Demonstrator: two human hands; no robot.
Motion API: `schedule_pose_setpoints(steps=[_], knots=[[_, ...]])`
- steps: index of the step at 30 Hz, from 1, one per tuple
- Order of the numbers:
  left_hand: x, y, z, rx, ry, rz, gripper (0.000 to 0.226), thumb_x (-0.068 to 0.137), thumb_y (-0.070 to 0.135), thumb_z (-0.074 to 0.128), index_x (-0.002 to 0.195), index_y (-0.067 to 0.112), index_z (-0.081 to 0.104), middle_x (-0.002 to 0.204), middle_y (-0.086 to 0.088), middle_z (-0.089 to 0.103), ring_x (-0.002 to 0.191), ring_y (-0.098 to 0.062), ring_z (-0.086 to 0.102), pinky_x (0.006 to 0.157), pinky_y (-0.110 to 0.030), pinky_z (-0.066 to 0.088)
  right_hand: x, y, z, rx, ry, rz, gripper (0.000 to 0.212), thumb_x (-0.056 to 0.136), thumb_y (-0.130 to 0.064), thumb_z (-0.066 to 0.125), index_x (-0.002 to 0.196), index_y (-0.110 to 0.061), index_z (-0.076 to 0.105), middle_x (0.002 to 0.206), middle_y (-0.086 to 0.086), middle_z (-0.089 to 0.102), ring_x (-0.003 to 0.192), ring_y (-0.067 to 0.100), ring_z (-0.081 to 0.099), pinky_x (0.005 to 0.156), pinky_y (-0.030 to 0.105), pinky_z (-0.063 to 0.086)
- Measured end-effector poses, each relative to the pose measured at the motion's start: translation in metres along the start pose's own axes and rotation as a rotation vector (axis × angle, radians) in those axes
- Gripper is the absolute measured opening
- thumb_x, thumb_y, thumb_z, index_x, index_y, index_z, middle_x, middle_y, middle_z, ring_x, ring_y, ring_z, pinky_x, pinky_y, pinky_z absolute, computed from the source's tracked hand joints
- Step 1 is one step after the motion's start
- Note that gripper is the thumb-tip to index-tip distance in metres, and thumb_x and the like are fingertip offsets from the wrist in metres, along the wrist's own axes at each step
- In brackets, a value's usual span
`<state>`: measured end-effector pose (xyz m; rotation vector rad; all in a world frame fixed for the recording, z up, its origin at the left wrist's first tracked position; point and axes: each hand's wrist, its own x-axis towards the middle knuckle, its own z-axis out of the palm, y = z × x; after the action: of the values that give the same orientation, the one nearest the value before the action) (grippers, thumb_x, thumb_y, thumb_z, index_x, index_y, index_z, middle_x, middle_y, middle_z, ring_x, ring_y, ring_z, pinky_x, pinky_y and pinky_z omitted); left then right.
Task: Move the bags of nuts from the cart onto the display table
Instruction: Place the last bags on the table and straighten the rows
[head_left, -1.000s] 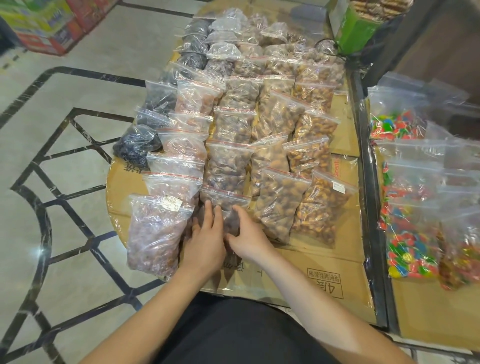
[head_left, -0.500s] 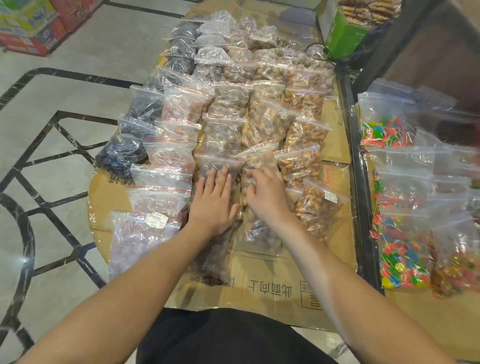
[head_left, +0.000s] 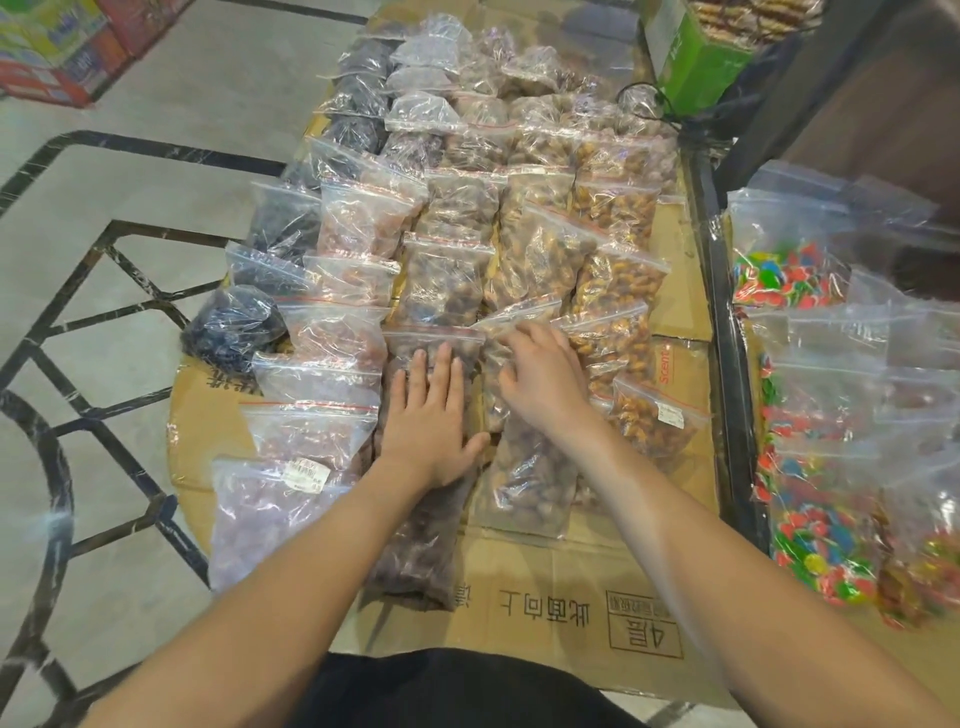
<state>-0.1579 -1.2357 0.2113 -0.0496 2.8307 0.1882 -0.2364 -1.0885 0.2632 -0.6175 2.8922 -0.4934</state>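
Both forearms reach out over the cardboard-covered table (head_left: 571, 597), which is packed with rows of clear zip bags of nuts (head_left: 535, 254) running away from the person. The left hand (head_left: 428, 421) lies flat, fingers straight and a bit spread, pressing on a long bag of dark nuts (head_left: 421, 540). The right hand (head_left: 543, 376) has its fingers curled, pinching the top of a brown nut bag (head_left: 530, 483) just beside it.

The right hand (head_left: 540, 379) has its fingertips tucked behind a bag top, so its grip's anyone's guess. The left hand (head_left: 431, 421) covers most of a dark bag (head_left: 421, 551). The candy bags (head_left: 841, 467) run off the right edge, blurry.
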Motion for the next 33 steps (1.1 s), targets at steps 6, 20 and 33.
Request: schedule_pose_setpoints(steps=[6, 20, 33], knots=[[0.030, 0.006, -0.049, 0.001, 0.199, -0.021, 0.058, 0.100, 0.049, 0.039, 0.144, 0.012, 0.039, 0.160, -0.021, 0.027, 0.145, -0.039, 0.028, 0.115, -0.054, 0.026, 0.026, 0.011, -0.003, 0.023, 0.056, 0.053, 0.040, 0.097, -0.019, 0.054, 0.135, -0.010, 0.062, 0.146, 0.010, 0.054, 0.140, 0.031, 0.040, 0.118, 0.048, 0.036], [0.093, -0.020, -0.028, 0.023, 0.044, 0.052, 0.080, 0.101, 0.062, 0.010, 0.160, 0.016, -0.018, 0.160, -0.015, -0.037, 0.148, -0.035, -0.035, 0.123, -0.056, -0.014, 0.049, 0.004, 0.007, -0.063, -0.087, 0.126, 0.034, 0.098, -0.027, 0.051, 0.127, -0.013, 0.061, 0.144, 0.012, 0.050, 0.140, 0.034, 0.036, 0.117, 0.051, 0.031], [0.160, -0.031, -0.053, 0.031, 0.186, 0.062, 0.093, 0.095, 0.074, 0.016, 0.163, 0.012, 0.001, 0.172, -0.012, -0.001, 0.157, -0.037, -0.005, 0.125, -0.057, -0.005, 0.146, 0.013, -0.032, -0.013, 0.151, 0.076, 0.035, 0.097, -0.024, 0.053, 0.128, -0.010, 0.063, 0.137, 0.011, 0.059, 0.131, 0.035, 0.044, 0.109, 0.045, 0.040]])
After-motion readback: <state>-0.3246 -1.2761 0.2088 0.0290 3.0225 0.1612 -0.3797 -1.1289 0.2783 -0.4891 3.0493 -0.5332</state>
